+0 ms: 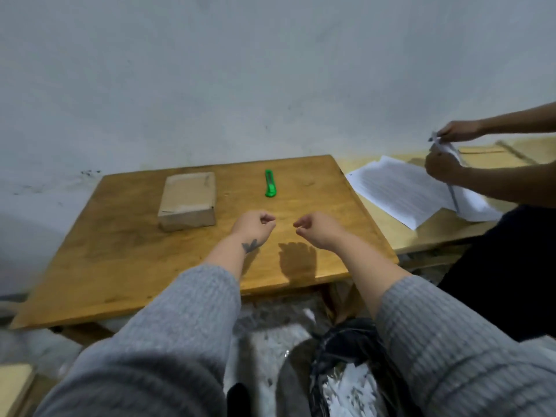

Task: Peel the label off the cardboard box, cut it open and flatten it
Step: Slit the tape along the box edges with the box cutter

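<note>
A small closed cardboard box (188,200) lies flat on the left half of the wooden table (120,251). A green utility knife (270,183) lies to the right of the box, near the table's far edge. My left hand (254,225) hovers over the table's middle with its fingers curled shut and nothing in it. My right hand (319,228) is level with it, a short gap away, its fingers also curled in and holding nothing. Both hands are nearer to me than the box and knife and touch neither.
A second person sits at the right, both hands (445,152) tearing paper over a stack of printed sheets (412,191) on a neighbouring table (388,233). A black bag with paper scraps (349,371) sits on the floor below me. A wall stands just behind the table.
</note>
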Demonstrator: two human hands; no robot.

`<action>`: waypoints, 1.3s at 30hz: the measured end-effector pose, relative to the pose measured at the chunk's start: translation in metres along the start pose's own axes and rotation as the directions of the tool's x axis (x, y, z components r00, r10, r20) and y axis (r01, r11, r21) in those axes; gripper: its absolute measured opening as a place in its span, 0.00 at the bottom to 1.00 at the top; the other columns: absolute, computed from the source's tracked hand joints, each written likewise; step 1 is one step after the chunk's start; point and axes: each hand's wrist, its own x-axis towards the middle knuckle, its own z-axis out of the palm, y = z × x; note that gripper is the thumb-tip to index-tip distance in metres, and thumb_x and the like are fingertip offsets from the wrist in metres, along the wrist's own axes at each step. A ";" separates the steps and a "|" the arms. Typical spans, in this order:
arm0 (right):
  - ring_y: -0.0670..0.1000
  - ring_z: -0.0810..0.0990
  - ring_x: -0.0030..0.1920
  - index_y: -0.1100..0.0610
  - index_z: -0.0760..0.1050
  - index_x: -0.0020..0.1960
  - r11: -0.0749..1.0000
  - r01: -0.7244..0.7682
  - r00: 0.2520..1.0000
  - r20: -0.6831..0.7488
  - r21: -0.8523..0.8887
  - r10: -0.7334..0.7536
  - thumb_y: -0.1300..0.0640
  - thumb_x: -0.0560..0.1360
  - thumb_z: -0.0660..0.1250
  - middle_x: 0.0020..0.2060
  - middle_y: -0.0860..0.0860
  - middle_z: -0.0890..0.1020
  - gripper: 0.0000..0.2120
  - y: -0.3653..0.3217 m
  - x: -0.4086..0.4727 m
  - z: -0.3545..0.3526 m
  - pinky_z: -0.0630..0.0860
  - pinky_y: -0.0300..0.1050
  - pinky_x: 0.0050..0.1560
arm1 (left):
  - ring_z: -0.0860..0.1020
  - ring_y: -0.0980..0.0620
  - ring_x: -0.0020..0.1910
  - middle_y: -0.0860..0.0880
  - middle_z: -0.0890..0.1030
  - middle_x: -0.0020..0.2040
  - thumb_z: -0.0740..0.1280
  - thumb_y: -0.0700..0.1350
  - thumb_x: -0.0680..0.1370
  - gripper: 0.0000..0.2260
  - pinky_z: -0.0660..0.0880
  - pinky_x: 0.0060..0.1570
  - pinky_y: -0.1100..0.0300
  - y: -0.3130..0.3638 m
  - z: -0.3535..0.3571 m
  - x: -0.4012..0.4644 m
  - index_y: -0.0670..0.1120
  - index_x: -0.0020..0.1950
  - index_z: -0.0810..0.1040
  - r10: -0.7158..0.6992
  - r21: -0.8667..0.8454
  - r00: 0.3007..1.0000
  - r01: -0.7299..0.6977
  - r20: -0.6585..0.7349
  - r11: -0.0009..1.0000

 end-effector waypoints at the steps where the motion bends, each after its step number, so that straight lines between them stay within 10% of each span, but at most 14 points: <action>1: 0.54 0.80 0.54 0.52 0.77 0.61 1.000 0.006 1.000 -0.003 -0.005 -0.006 0.53 0.77 0.63 0.55 0.55 0.83 0.13 -0.010 0.015 0.001 0.74 0.45 0.56 | 0.77 0.50 0.58 0.48 0.80 0.58 0.65 0.47 0.79 0.12 0.75 0.59 0.53 -0.007 -0.013 0.011 0.47 0.61 0.79 -0.005 0.003 1.000 0.005 -0.021 1.000; 12: 0.56 0.78 0.59 0.51 0.77 0.59 0.997 -0.069 0.996 -0.060 0.037 0.071 0.54 0.77 0.63 0.59 0.56 0.79 0.12 -0.077 0.169 0.038 0.74 0.46 0.57 | 0.71 0.47 0.66 0.50 0.73 0.68 0.60 0.50 0.80 0.17 0.69 0.66 0.48 -0.108 -0.106 0.115 0.51 0.69 0.71 -0.042 0.131 0.980 0.069 -0.196 0.989; 20: 0.61 0.73 0.62 0.55 0.68 0.69 0.980 -0.197 0.957 -0.211 0.030 0.199 0.54 0.77 0.63 0.64 0.59 0.72 0.21 -0.053 0.242 0.050 0.72 0.52 0.61 | 0.44 0.51 0.77 0.50 0.48 0.79 0.49 0.64 0.79 0.32 0.43 0.74 0.45 -0.163 -0.118 0.140 0.50 0.79 0.49 0.007 0.473 0.964 0.124 -0.266 0.872; 28: 0.63 0.71 0.64 0.59 0.63 0.70 0.938 -0.294 0.927 -0.183 0.183 0.326 0.58 0.73 0.67 0.65 0.61 0.69 0.28 -0.060 0.292 0.068 0.71 0.57 0.64 | 0.58 0.49 0.76 0.47 0.60 0.77 0.54 0.62 0.76 0.32 0.54 0.73 0.44 -0.169 -0.109 0.143 0.46 0.76 0.61 0.108 0.502 0.913 0.115 -0.393 0.857; 39: 0.50 0.78 0.39 0.53 0.65 0.70 0.921 -0.025 0.980 0.189 0.389 -0.054 0.64 0.77 0.62 0.44 0.53 0.78 0.23 -0.163 0.320 0.043 0.80 0.48 0.44 | 0.58 0.46 0.76 0.43 0.62 0.76 0.52 0.63 0.76 0.35 0.57 0.72 0.39 -0.168 -0.108 0.142 0.42 0.76 0.61 0.078 0.489 0.912 0.142 -0.402 0.861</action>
